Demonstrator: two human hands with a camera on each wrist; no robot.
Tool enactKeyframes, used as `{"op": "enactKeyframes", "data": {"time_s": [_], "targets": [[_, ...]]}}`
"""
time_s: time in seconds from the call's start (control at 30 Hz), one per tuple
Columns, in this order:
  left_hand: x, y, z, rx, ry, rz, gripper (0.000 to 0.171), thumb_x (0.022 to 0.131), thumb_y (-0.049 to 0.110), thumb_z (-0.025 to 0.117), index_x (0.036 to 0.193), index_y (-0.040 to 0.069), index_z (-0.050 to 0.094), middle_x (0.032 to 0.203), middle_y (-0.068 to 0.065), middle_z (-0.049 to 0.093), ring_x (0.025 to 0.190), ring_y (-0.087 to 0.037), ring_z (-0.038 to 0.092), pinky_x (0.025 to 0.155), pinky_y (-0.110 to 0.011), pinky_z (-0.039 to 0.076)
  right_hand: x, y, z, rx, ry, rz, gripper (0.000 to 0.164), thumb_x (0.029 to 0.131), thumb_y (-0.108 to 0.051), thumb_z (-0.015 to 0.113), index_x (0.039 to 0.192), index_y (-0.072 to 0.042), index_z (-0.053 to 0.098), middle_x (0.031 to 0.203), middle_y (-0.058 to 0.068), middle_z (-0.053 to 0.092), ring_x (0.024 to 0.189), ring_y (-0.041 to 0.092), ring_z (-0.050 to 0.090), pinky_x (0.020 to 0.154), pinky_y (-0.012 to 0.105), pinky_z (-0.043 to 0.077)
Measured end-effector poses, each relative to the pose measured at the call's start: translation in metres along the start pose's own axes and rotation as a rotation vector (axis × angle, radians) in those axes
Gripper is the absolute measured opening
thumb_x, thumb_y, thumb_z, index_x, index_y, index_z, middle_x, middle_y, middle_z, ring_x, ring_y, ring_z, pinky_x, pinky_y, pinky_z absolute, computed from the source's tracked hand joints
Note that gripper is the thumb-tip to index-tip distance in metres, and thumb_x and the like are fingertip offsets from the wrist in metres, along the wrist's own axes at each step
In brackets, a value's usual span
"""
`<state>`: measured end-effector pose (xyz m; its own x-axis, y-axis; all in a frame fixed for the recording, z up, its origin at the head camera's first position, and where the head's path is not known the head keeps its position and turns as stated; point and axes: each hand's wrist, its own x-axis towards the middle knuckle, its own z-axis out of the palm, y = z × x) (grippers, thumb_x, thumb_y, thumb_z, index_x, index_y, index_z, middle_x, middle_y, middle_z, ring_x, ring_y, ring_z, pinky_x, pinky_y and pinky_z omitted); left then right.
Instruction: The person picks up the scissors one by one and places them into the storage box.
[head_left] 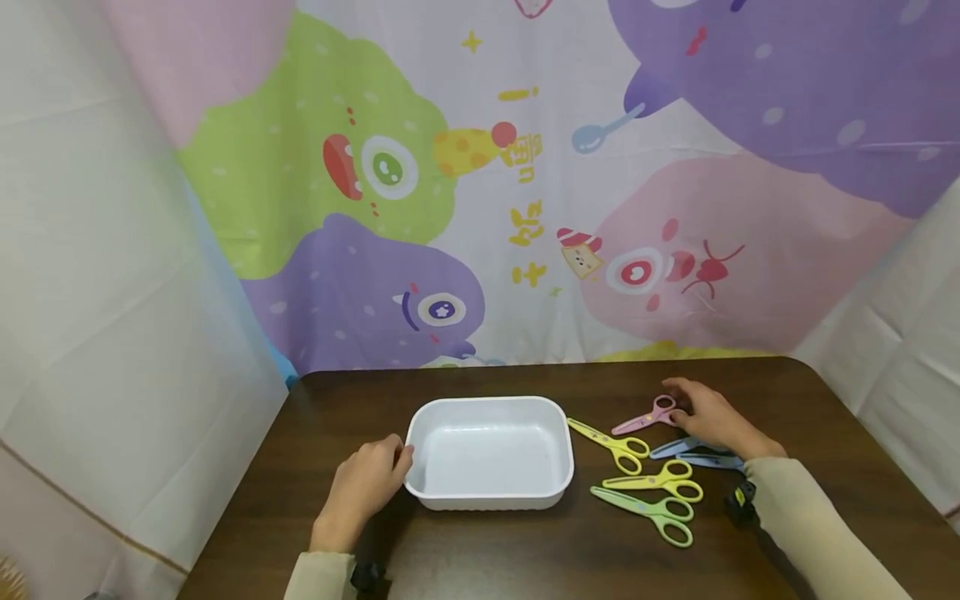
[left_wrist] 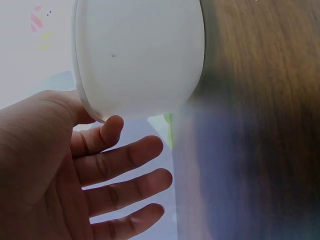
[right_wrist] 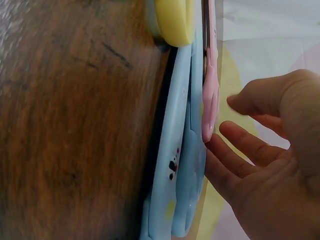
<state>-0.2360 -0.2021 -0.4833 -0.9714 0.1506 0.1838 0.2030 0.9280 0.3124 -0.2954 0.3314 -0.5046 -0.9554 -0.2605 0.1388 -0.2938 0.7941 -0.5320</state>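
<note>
At the middle of the table stands a white rectangular plastic dish (head_left: 491,454); nothing lies in it. My left hand (head_left: 369,482) pinches the dish's left rim between thumb and index finger, the other fingers spread below, as the left wrist view shows. Over at the right, my right hand (head_left: 708,412) is beside the handles of a pair of pink scissors (head_left: 643,419), its thumb and fingers apart. In the right wrist view a fingertip is right at the end of the pink handle (right_wrist: 211,110). Two pairs of blue scissors (right_wrist: 167,165) lie partly under that hand in the head view.
Yellow scissors (head_left: 609,442) lie with their tip by the dish's right rim. Another yellow pair (head_left: 656,482) and a green pair (head_left: 648,508) lie nearer. A patterned curtain (head_left: 525,317) hangs behind the brown wooden table (head_left: 487,554); white cloth (head_left: 135,292) hangs at the sides.
</note>
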Motion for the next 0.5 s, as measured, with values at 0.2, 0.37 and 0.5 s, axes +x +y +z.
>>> {"op": "enactKeyframes", "data": {"time_s": [0.2, 0.37, 0.5], "targets": [[0.0006, 0.0013, -0.0012, -0.003, -0.002, -0.005, 0.024, 0.101, 0.029, 0.062, 0.083, 0.013, 0.062, 0.064, 0.001, 0.054, 0.055, -0.016, 0.047, 0.051, -0.036, 0.040, 0.0011, 0.0036, 0.0033, -0.030, -0.002, 0.016, 0.040, 0.093, 0.003, 0.063, 0.132, 0.010, 0.057, 0.119, 0.028, 0.064, 0.107, 0.043, 0.063, 0.087, 0.056, 0.052], [-0.0005, 0.0022, -0.0033, 0.005, 0.007, 0.003, 0.022, 0.101, 0.027, 0.063, 0.085, 0.012, 0.063, 0.066, -0.001, 0.057, 0.056, -0.017, 0.049, 0.052, -0.039, 0.042, 0.0024, 0.0048, 0.0057, -0.065, 0.024, -0.026, 0.031, 0.091, 0.005, 0.064, 0.122, 0.009, 0.065, 0.114, 0.026, 0.064, 0.103, 0.041, 0.062, 0.086, 0.057, 0.051], [-0.0016, 0.0023, -0.0033, 0.005, 0.006, -0.001, 0.021, 0.101, 0.028, 0.063, 0.086, 0.012, 0.064, 0.067, -0.002, 0.058, 0.056, -0.018, 0.051, 0.053, -0.041, 0.043, 0.0027, 0.0050, 0.0076, -0.057, 0.031, -0.037, 0.026, 0.091, 0.005, 0.064, 0.117, 0.005, 0.070, 0.110, 0.021, 0.065, 0.100, 0.036, 0.063, 0.084, 0.054, 0.051]]}}
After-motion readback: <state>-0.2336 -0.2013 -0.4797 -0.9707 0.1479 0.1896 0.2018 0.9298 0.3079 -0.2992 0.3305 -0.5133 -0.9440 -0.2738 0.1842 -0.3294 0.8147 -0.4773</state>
